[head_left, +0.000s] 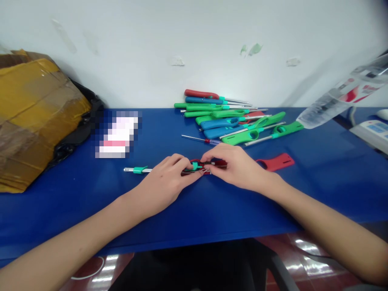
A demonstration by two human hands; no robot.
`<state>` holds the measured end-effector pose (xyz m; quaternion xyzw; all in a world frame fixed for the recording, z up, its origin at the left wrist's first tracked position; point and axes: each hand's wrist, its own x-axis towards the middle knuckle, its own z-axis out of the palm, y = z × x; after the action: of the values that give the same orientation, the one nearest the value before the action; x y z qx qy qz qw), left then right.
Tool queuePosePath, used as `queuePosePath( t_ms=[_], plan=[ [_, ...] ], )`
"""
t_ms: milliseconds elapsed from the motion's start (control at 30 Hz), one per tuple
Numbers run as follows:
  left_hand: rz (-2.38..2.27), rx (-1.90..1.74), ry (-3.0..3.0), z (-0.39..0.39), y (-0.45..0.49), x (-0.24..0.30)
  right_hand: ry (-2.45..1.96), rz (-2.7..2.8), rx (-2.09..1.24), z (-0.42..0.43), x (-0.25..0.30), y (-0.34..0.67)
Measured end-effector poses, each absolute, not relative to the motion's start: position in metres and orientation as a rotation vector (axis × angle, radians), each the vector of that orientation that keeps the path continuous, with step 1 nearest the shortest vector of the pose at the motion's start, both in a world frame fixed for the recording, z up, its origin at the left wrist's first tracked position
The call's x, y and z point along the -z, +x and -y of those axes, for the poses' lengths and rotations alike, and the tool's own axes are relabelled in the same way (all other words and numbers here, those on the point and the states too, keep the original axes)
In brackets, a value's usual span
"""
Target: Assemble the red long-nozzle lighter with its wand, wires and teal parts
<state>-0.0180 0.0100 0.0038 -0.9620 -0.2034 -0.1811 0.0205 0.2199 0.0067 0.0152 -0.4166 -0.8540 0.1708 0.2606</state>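
On the blue table lies an opened gas lighter, its red handle body point(224, 163) showing wires and small parts inside. My left hand point(168, 178) is closed around its front part, thumb and index finger near the green trigger piece point(196, 165). The metal tube point(147, 170), with a green collar point(139, 170), sticks out left of that hand. My right hand point(235, 165) pinches at the thin wires and a small dark part in the handle; the fingers partly hide what they grip. A red handle shell point(279, 162) shows beyond my right wrist. Behind the hands lies a screwdriver point(212, 141).
Several red, blue and green lighters point(222, 131) lie piled against the wall. A taped cardboard package point(39, 105) on a black plastic bag point(69, 137) fills the left. A pixelated pale object point(118, 133) lies near it. A tilted water bottle point(336, 95) and a white device point(372, 129) stand right.
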Motion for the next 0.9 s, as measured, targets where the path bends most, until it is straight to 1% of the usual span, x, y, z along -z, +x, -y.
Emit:
queuePosePath(
  t_ms=[233, 400, 700, 900],
  plan=[
    [0.578, 0.514, -2.949, -0.011, -0.018, -0.004, -1.151, 2.290, -0.468, -0.007, -0.013, 0.220],
    [0.622, 0.500, -2.962, -0.009, -0.018, -0.004, -1.134, 2.309, -0.446, -0.008, -0.015, 0.222],
    [0.621, 0.403, -2.927, -0.010, -0.016, -0.003, -0.995, 2.396, -0.608, -0.016, -0.025, 0.232],
    [0.587, 0.383, -2.862, -0.008, -0.015, -0.004, -0.944, 2.400, -0.585, -0.019, -0.021, 0.234]
  ],
)
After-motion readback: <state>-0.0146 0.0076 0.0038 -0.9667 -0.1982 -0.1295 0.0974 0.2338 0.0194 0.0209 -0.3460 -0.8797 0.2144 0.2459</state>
